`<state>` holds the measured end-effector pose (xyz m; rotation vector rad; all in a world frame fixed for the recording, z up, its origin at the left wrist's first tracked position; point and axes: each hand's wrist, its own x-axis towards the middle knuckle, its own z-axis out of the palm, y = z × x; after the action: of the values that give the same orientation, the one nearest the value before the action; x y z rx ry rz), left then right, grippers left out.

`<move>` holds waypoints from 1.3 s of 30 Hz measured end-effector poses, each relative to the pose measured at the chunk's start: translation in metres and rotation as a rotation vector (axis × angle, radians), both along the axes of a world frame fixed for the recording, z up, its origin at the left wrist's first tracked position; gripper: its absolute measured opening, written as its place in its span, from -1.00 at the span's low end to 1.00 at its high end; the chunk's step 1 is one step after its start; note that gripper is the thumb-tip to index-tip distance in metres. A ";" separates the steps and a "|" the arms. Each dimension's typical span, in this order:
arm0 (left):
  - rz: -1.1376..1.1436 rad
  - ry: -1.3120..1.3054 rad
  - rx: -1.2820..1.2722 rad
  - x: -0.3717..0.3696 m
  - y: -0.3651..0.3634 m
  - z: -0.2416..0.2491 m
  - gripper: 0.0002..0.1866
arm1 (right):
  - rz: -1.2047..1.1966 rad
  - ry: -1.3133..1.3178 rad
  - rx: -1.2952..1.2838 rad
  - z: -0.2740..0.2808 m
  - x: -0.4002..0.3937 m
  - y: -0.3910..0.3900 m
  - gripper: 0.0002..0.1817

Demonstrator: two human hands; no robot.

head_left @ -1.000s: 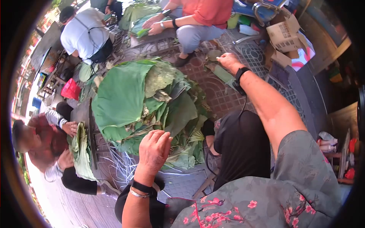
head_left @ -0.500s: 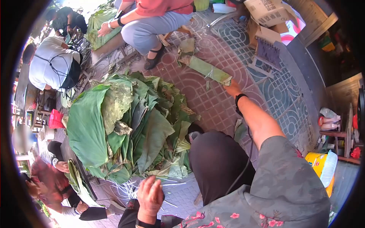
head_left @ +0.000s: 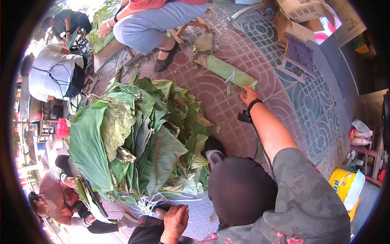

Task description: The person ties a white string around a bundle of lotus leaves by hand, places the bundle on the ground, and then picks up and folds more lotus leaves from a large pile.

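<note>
Tiled floor (head_left: 227,118) spread on both sides of the leaf bundle (head_left: 229,72), between the leaf pile (head_left: 134,138) and the cardboard box (head_left: 300,32). The left forearm was cut off below. The hands were well apart: the right hand (head_left: 250,95) reached the bundle's near end, its grip impossible to tell; the left hand (head_left: 176,219), fingers curled, was near white strips (head_left: 149,205).

Leaf pile (head_left: 140,138): matt, wrinkled, rough. Leaf bundle (head_left: 227,71): smoother. Pavement (head_left: 193,83): ridged tile. Box (head_left: 301,10) by pavement's edge: matt cardboard. Yellow tub (head_left: 340,179): plastic, probably glossy.
</note>
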<state>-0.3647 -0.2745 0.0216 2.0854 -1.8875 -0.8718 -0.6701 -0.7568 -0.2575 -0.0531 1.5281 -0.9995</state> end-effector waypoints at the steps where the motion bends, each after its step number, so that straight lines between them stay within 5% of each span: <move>1: 0.014 -0.004 0.007 0.001 0.000 -0.002 -0.82 | -0.015 -0.026 -0.002 0.002 0.002 -0.001 -0.43; 11: 0.045 -0.026 0.071 0.004 -0.005 -0.007 -0.84 | -0.044 -0.054 -0.163 -0.006 0.000 0.002 -0.65; 18: 0.101 0.009 0.092 0.008 0.007 -0.018 -0.84 | 0.204 -0.010 -0.127 -0.035 0.000 -0.002 -0.74; 21: 0.111 0.018 0.092 0.009 0.003 -0.021 -0.85 | 0.096 -0.130 -0.109 -0.032 0.008 -0.002 -0.77; 30: 0.154 0.050 0.038 0.005 0.000 -0.018 -0.83 | 0.132 -0.080 -0.252 0.019 0.016 0.040 -0.76; 34: 0.175 0.072 -0.036 0.000 0.001 -0.011 -0.81 | 0.323 0.077 -0.457 0.086 -0.007 0.073 -0.89; 39: 0.248 0.180 -0.052 -0.011 0.001 0.013 -0.78 | 0.259 0.399 -0.462 0.146 -0.038 0.108 -0.82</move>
<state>-0.3760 -0.2732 0.0345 2.0754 -1.5083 -0.9059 -0.7079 -0.6492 -0.1113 -0.7979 1.5601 -1.1557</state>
